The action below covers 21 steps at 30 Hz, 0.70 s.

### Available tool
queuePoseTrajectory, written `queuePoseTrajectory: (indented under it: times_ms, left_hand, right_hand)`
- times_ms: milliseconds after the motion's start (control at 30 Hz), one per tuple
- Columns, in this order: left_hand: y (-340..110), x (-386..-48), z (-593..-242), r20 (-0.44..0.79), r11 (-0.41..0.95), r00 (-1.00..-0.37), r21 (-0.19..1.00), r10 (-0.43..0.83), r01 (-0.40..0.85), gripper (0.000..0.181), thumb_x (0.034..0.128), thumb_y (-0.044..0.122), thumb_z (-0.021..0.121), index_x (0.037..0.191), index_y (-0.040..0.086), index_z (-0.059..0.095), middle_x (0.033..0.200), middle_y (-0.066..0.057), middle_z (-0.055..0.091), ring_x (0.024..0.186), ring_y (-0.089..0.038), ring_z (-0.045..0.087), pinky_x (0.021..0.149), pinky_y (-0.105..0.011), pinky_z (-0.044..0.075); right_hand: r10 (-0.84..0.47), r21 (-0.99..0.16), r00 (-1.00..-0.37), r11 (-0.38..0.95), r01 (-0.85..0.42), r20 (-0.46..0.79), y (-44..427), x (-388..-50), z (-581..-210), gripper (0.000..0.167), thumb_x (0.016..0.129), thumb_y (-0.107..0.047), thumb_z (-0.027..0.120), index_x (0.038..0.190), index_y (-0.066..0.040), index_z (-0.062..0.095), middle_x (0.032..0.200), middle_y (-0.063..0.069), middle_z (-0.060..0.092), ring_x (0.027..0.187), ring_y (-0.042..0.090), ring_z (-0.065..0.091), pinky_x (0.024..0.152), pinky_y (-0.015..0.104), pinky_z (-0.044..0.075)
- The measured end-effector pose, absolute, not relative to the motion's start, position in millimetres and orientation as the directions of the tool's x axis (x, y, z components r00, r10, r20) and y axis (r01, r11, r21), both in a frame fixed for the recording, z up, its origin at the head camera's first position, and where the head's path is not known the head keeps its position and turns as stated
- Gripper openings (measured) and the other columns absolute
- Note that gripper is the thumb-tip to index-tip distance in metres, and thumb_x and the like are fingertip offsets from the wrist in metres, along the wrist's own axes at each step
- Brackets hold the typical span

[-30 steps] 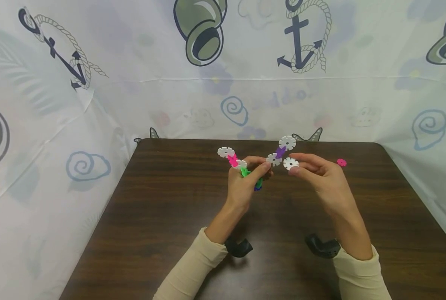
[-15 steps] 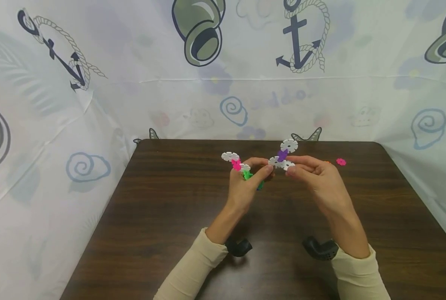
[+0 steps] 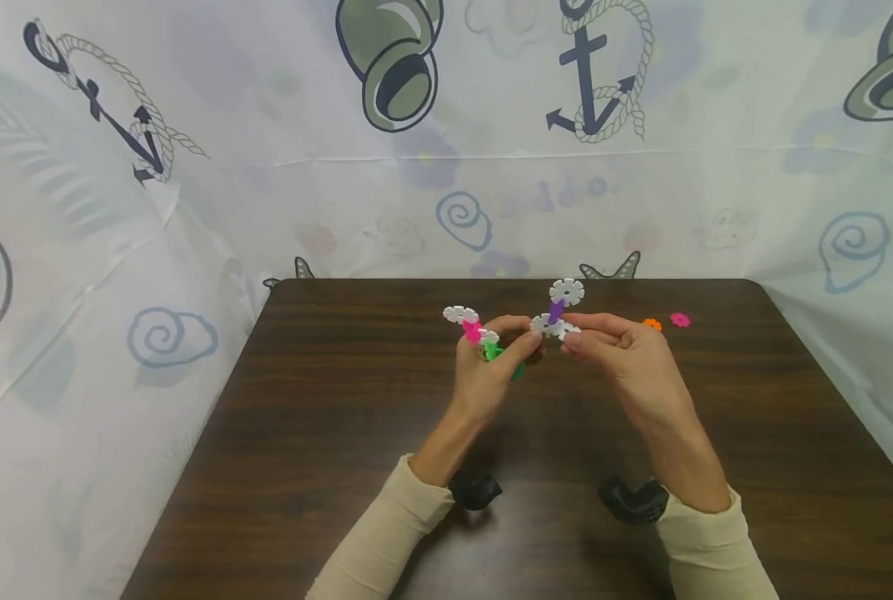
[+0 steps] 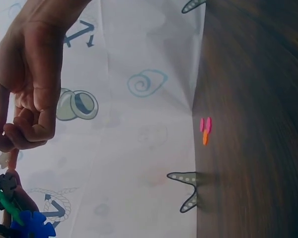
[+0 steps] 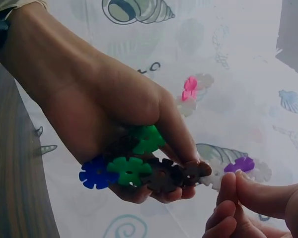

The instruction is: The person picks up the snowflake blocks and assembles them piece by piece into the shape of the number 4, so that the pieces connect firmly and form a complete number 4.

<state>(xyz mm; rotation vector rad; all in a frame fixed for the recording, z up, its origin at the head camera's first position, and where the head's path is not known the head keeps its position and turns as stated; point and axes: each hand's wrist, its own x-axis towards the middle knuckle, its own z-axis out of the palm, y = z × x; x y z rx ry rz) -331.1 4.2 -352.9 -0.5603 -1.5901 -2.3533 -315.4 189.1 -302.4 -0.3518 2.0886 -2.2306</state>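
Note:
My left hand grips a branching chain of notched plastic discs. Its left branch carries a white disc, a pink disc and a green disc. In the right wrist view, blue, green and brown discs run along the fingers. On the right branch, a purple disc joins two white ones. My right hand pinches another white disc edge to edge with the branch's lower white disc. Fingertips partly hide whether their slots interlock.
An orange disc and a pink disc lie on the dark wooden table, beyond my right hand. A printed cloth hangs behind the table. Black devices sit at both wrists.
The white disc in my right hand has moved left, from apart to meeting the chain's white disc. The orange disc has come into sight behind the right hand.

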Motion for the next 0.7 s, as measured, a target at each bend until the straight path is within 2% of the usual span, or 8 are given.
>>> queuePoseTrajectory:
  times_ms: [133, 267, 400, 567, 667, 700]
  left_hand:
    - [3.7, -330.9, -352.0, 0.44, -0.379, -0.898, 0.835, 0.023, 0.399, 0.019, 0.0923, -0.006, 0.069, 0.106, -0.019, 0.064, 0.082, 0.01, 0.074, 0.073, -0.009, 0.071, 0.073, -0.026, 0.063]
    - [2.5, -329.8, -351.3, 0.417, -0.347, -0.909, 0.857, 0.03, 0.382, 0.018, 0.0945, -0.002, 0.069, 0.107, -0.015, 0.065, 0.082, 0.009, 0.074, 0.074, -0.009, 0.071, 0.073, -0.026, 0.062]
    - [1.9, -329.2, -350.8, 0.403, -0.319, -0.915, 0.869, 0.013, 0.379, 0.017, 0.0958, 0.001, 0.069, 0.107, -0.011, 0.067, 0.083, 0.009, 0.074, 0.074, -0.009, 0.07, 0.072, -0.025, 0.061]
    - [1.8, -329.4, -351.0, 0.402, -0.334, -0.916, 0.863, -0.001, 0.379, 0.018, 0.0956, 0.001, 0.069, 0.108, -0.012, 0.066, 0.082, 0.009, 0.074, 0.074, -0.009, 0.071, 0.073, -0.024, 0.061]
    - [1.5, -329.7, -350.5, 0.409, -0.358, -0.912, 0.852, 0.004, 0.381, 0.019, 0.0959, 0.001, 0.068, 0.107, -0.013, 0.065, 0.081, 0.009, 0.075, 0.075, -0.009, 0.073, 0.075, -0.025, 0.062]
    - [1.4, -330.0, -350.5, 0.41, -0.363, -0.912, 0.851, 0.005, 0.38, 0.019, 0.0958, 0.001, 0.068, 0.107, -0.013, 0.064, 0.08, 0.009, 0.075, 0.075, -0.009, 0.073, 0.075, -0.025, 0.062]
  right_hand:
    - [-0.221, -0.988, -0.964, -0.073, -0.137, 0.15, 190.7, -315.9, -302.3, 0.024, 0.098, -0.013, 0.071, 0.12, -0.004, 0.073, 0.096, -0.007, 0.08, 0.089, 0.006, 0.072, 0.087, 0.021, 0.058]
    - [-0.273, -0.979, -0.941, -0.098, -0.179, 0.199, 192.0, -317.5, -303.3, 0.025, 0.1, -0.01, 0.067, 0.124, -0.004, 0.071, 0.094, -0.007, 0.079, 0.091, 0.007, 0.071, 0.09, 0.021, 0.057]
    - [-0.337, -0.979, -0.919, -0.069, -0.192, 0.204, 192.5, -318.7, -303.9, 0.036, 0.102, -0.008, 0.063, 0.138, -0.003, 0.06, 0.092, -0.007, 0.078, 0.099, 0.01, 0.072, 0.094, 0.022, 0.055]
    - [-0.304, -0.95, -0.94, 0.216, -0.226, 0.155, 200.1, -316.2, -299.2, 0.051, 0.104, -0.028, 0.063, 0.152, -0.017, 0.049, 0.103, -0.007, 0.079, 0.105, 0.016, 0.071, 0.094, 0.026, 0.052]
    - [-0.249, -0.862, -0.947, 0.413, -0.295, 0.205, 213.6, -316.1, -297.2, 0.051, 0.104, -0.035, 0.062, 0.152, -0.023, 0.049, 0.112, -0.006, 0.078, 0.102, 0.014, 0.071, 0.091, 0.022, 0.052]
    - [-0.231, -0.83, -0.946, 0.463, -0.311, 0.226, 219.4, -316.7, -296.9, 0.052, 0.104, -0.036, 0.061, 0.153, -0.022, 0.048, 0.116, -0.002, 0.076, 0.106, 0.017, 0.071, 0.094, 0.027, 0.054]
